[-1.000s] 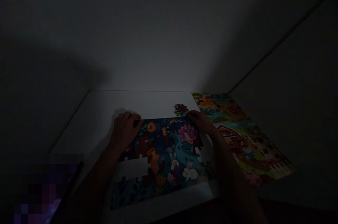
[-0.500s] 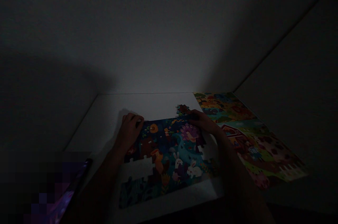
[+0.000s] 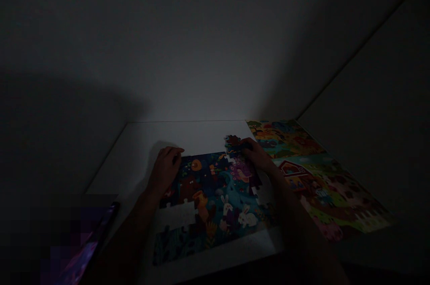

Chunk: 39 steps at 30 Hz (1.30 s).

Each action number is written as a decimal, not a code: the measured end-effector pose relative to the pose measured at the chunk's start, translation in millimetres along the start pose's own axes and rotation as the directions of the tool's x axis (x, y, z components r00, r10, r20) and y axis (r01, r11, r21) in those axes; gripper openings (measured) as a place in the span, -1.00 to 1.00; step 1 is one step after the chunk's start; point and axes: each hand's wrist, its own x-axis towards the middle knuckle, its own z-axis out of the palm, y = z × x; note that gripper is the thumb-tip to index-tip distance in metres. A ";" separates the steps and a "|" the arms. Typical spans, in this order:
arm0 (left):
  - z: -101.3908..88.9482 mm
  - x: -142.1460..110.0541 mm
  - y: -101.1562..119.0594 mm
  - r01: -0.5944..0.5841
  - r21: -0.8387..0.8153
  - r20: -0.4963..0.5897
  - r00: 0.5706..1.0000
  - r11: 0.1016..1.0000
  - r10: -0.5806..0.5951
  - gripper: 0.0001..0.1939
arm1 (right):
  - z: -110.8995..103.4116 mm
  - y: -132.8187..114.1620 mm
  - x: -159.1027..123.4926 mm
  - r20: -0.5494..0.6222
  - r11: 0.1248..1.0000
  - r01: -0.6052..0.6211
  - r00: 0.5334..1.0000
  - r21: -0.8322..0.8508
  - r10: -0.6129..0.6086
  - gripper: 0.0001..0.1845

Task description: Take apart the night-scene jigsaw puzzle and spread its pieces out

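A jigsaw puzzle (image 3: 211, 206) of forest animals lies on a white table, with white gaps at its left, its right and its upper right edge. At its upper left corner rests my left hand (image 3: 168, 162), index finger stretched out and thumb apart, holding nothing. My right hand (image 3: 257, 155) pinches a dark blue puzzle piece (image 3: 246, 146) over the upper right edge, above the peacock. Just beyond that edge lie loose puzzle pieces (image 3: 232, 139), seemingly stacked, brown and green. The dim light hides the finer details of the pieces.
Two finished-looking animal pictures, a savanna scene (image 3: 285, 137) and a farm scene (image 3: 329, 191), lie on the right. A lit screen (image 3: 90, 244) stands at lower left. Pale walls (image 3: 201, 52) rise behind the white table (image 3: 141, 142).
My right hand has drawn the dark blue piece out of the puzzle's upper edge, where a white gap now shows. My left hand's fingers have loosened slightly at the corner.
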 end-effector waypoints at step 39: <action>-10.6 -20.2 39.9 -0.097 0.282 0.231 0.973 0.954 0.030 -0.63 | 0.3 9.8 2.1 -0.095 0.999 -0.049 0.994 -0.008 0.048 -0.68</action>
